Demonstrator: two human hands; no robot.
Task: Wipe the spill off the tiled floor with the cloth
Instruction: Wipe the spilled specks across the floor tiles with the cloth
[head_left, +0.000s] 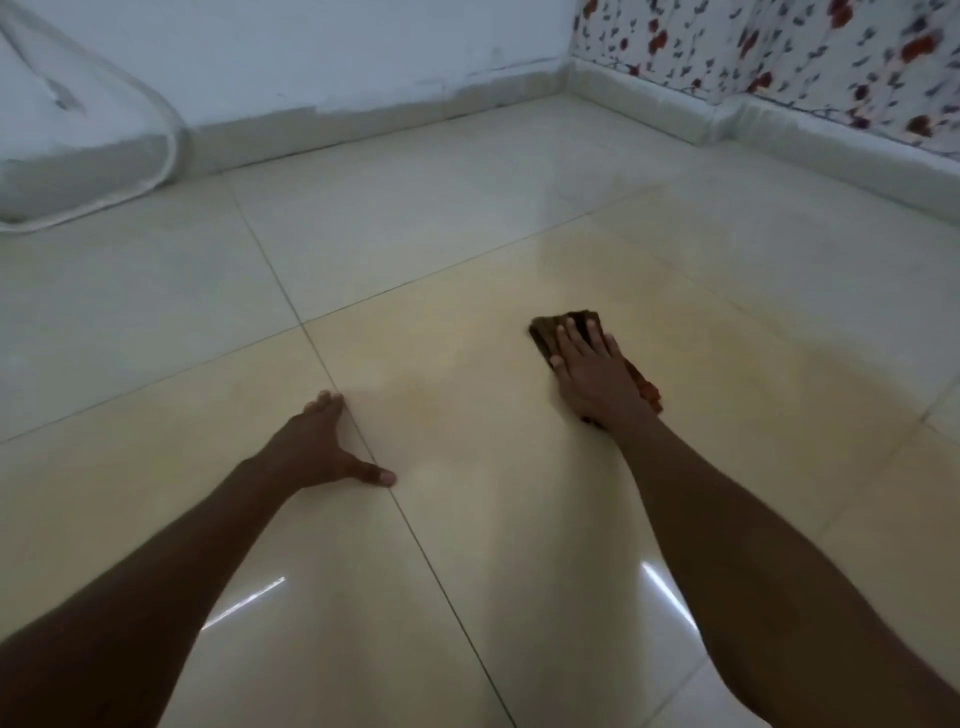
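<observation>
glossy tiled floor (467, 234): right hand (592, 371) presses flat on brown cloth (550, 327), left hand (322, 447) braces open; mid-wipe, next sweep likely toward left hand.

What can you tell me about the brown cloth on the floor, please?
The dark brown fabric cloth lies flat on the glossy beige tiled floor, to the right of the tile joint. It looks folded or bunched, with a reddish-orange edge showing near the wrist. The right hand presses on it with straight, spread fingers and covers most of it. Only its far end and right edge show.
</observation>
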